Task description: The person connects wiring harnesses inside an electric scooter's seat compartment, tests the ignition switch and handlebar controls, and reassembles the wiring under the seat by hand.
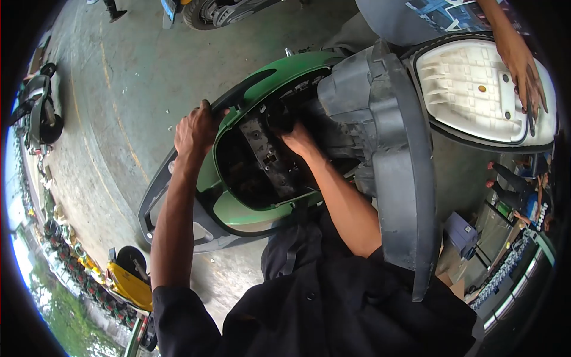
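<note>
A green scooter body stands in front of me, its under-seat opening exposed. My left hand is closed around the black grab rail at the scooter's far side. Inside the opening, my right hand reaches down beside a dark rounded part. Its fingers look curled, but shadow hides their tips and what they grip. A metal plate with holes shows in the cavity next to that hand. The grey-black plastic storage bucket stands tilted up out of the opening, close to my right forearm.
Another person's hand rests on the white underside of the raised seat. A yellow scooter panel is at lower left, a parked scooter at far left. A purple-grey box sits at right.
</note>
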Tool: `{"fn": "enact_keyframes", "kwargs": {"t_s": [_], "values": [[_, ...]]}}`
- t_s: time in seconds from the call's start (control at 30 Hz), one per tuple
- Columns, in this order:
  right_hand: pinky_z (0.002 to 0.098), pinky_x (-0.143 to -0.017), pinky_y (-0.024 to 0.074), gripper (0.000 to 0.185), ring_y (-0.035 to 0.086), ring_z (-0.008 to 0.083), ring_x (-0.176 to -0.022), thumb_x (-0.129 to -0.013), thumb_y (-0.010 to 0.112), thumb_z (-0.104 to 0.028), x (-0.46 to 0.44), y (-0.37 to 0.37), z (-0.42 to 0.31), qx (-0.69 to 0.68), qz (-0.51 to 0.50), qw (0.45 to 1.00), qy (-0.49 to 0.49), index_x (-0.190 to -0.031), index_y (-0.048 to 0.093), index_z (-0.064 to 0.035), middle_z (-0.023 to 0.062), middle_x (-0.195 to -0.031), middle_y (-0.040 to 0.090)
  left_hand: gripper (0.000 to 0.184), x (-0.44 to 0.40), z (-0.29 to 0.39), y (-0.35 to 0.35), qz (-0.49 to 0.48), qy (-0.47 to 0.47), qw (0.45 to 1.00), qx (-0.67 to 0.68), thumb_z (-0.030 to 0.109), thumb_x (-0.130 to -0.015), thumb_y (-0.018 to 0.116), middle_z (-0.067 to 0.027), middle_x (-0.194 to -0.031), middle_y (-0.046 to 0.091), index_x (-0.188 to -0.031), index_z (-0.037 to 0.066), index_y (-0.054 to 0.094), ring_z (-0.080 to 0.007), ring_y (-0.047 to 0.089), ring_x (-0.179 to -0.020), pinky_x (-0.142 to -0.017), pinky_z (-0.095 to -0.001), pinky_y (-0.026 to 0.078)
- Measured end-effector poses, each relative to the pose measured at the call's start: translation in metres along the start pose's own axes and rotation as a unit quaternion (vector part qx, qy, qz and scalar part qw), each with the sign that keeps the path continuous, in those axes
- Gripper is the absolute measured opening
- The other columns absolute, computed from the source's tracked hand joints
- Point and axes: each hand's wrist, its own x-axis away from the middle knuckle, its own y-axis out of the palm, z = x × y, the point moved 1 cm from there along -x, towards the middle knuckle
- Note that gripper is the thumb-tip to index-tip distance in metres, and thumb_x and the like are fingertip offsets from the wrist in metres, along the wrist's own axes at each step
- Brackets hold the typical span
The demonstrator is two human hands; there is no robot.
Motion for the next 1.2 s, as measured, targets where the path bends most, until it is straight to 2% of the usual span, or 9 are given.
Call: {"fn": "enact_keyframes", "kwargs": {"t_s": [0.13, 0.4, 0.73, 0.97, 1.0, 1.03, 1.07, 1.17, 1.2], "values": [[0.0403, -0.095, 0.0485, 0.062, 0.062, 0.0352, -0.114, -0.088, 0.071, -0.038, -0.006, 0.007, -0.008, 0.014, 0.012, 1.000, 0.001, -0.132, 0.054, 0.0034, 0.0250, -0.124, 0.064, 0.057, -0.004, -0.006, 0.008, 0.031, 0.013, 0.999, 0.009, 0.060, -0.095, 0.055, -0.0228, -0.093, 0.070, -0.103, 0.004, 0.058, -0.0458, 0.067, -0.090, -0.074, -0.0547, 0.051], [0.0415, -0.098, 0.0472, 0.067, 0.059, 0.0367, -0.119, -0.089, 0.070, -0.039, -0.004, 0.003, -0.009, 0.022, 0.012, 1.000, -0.004, -0.137, 0.049, 0.0025, 0.0261, -0.129, 0.060, 0.054, -0.003, -0.004, 0.005, 0.015, 0.009, 1.000, 0.009, 0.056, -0.095, 0.058, -0.0233, -0.102, 0.070, -0.107, 0.004, 0.059, -0.0453, 0.067, -0.096, -0.079, -0.0539, 0.051], [0.0429, -0.101, 0.0455, 0.072, 0.056, 0.0386, -0.124, -0.090, 0.067, -0.040, -0.004, 0.008, -0.023, 0.035, 0.002, 0.999, 0.014, -0.143, 0.042, 0.0014, 0.0276, -0.134, 0.056, 0.053, -0.003, -0.003, 0.005, 0.022, 0.016, 1.000, -0.007, 0.056, -0.095, 0.057, -0.0222, -0.099, 0.070, -0.103, 0.003, 0.058, -0.0459, 0.067, -0.093, -0.078, -0.0544, 0.051], [0.0439, -0.103, 0.0444, 0.076, 0.053, 0.0399, -0.127, -0.091, 0.066, -0.041, -0.002, 0.009, -0.030, 0.044, -0.016, 0.995, 0.088, -0.147, 0.038, 0.0007, 0.0286, -0.138, 0.053, 0.054, -0.006, -0.006, 0.009, 0.028, 0.018, 0.999, -0.004, 0.057, -0.095, 0.056, -0.0230, -0.095, 0.070, -0.102, 0.003, 0.058, -0.0464, 0.066, -0.092, -0.077, -0.0555, 0.051], [0.0441, -0.104, 0.0442, 0.076, 0.053, 0.0401, -0.128, -0.091, 0.065, -0.041, -0.001, 0.010, -0.033, 0.041, -0.001, 0.998, 0.056, -0.148, 0.037, 0.0006, 0.0288, -0.139, 0.053, 0.055, -0.007, -0.007, 0.010, 0.038, 0.029, 0.999, 0.001, 0.058, -0.095, 0.055, -0.0238, -0.092, 0.069, -0.101, 0.003, 0.058, -0.0475, 0.066, -0.089, -0.074, -0.0568, 0.050], [0.0448, -0.102, 0.0453, 0.073, 0.053, 0.0417, -0.127, -0.091, 0.064, -0.041, -0.001, 0.009, -0.027, 0.039, 0.041, 0.997, -0.053, -0.147, 0.039, 0.0003, 0.0292, -0.138, 0.053, 0.055, -0.006, -0.008, 0.009, 0.035, 0.030, 0.999, 0.008, 0.058, -0.095, 0.055, -0.0238, -0.091, 0.069, -0.101, 0.003, 0.058, -0.0475, 0.066, -0.090, -0.074, -0.0566, 0.050], [0.0448, -0.102, 0.0453, 0.073, 0.053, 0.0417, -0.127, -0.091, 0.064, -0.041, -0.003, 0.006, -0.022, 0.038, 0.043, 0.997, -0.056, -0.147, 0.039, 0.0003, 0.0292, -0.138, 0.053, 0.055, -0.006, -0.007, 0.007, 0.038, 0.030, 0.999, 0.007, 0.058, -0.095, 0.055, -0.0238, -0.091, 0.069, -0.101, 0.003, 0.058, -0.0475, 0.066, -0.090, -0.074, -0.0566, 0.050], [0.0450, -0.100, 0.0469, 0.068, 0.053, 0.0427, -0.125, -0.095, 0.061, -0.041, -0.001, 0.002, -0.003, 0.114, -0.020, 0.970, -0.213, -0.144, 0.042, 0.0016, 0.0290, -0.138, 0.053, 0.055, -0.003, -0.007, 0.009, 0.032, 0.026, 0.999, 0.014, 0.058, -0.095, 0.055, -0.0237, -0.091, 0.070, -0.101, 0.003, 0.058, -0.0474, 0.066, -0.090, -0.075, -0.0563, 0.050], [0.0447, -0.100, 0.0466, 0.063, 0.054, 0.0426, -0.124, -0.096, 0.061, -0.039, 0.005, -0.002, 0.002, 0.048, -0.022, 0.990, -0.132, -0.141, 0.046, 0.0022, 0.0283, -0.134, 0.056, 0.055, -0.003, -0.007, 0.010, 0.037, 0.028, 0.999, 0.010, 0.058, -0.095, 0.055, -0.0236, -0.092, 0.070, -0.101, 0.003, 0.058, -0.0473, 0.066, -0.090, -0.075, -0.0562, 0.050]]}}
